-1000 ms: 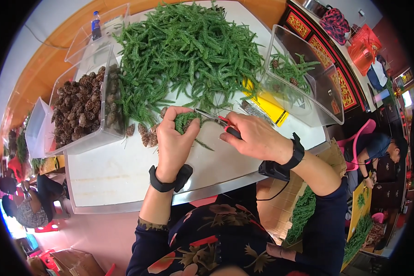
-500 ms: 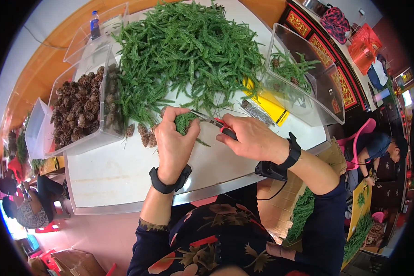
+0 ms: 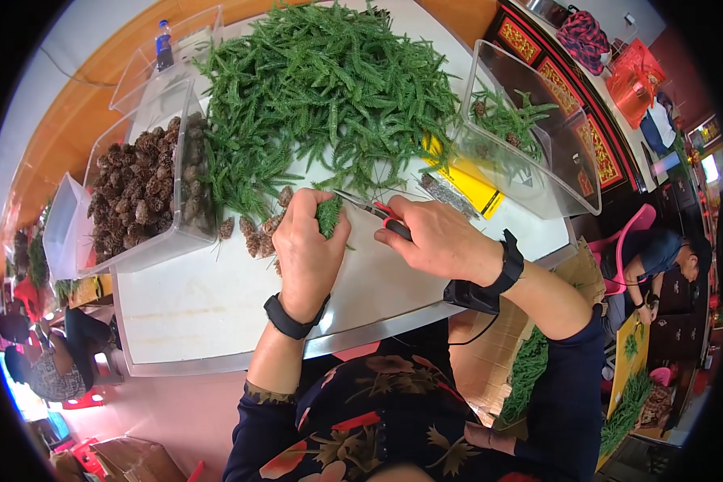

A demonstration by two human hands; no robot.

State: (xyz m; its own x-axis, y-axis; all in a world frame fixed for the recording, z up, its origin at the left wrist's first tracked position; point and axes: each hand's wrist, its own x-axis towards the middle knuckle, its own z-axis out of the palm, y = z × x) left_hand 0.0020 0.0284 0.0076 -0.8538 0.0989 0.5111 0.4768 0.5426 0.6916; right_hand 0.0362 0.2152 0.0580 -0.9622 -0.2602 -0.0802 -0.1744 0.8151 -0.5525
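My left hand (image 3: 304, 253) is closed around a small green artificial pine sprig (image 3: 328, 218), whose needles stick out between thumb and fingers. In my right hand (image 3: 446, 241) is a pair of pliers (image 3: 392, 223) with red and black handles. The narrow metal jaws reach left to the tip of my left index finger; what lies between them is too small to make out. Several loose pine cones (image 3: 251, 239) lie on the white table just left of my left hand, partly hidden by it. Beyond both hands rises a large heap of green pine sprigs (image 3: 329, 88).
A clear bin of brown pine cones (image 3: 135, 193) stands at the left. To the right, another clear bin (image 3: 530, 185) holds sprigs and a few cones. Thin wires (image 3: 450, 195) lie by a yellow packet (image 3: 478, 191). A cardboard box (image 3: 490, 365) sits below the table edge; a co-worker (image 3: 659, 261) is at far right.
My left hand has turned slightly, and the sprig now sits more upright, with its lower tip no longer sticking out to the right. The pliers have barely moved.
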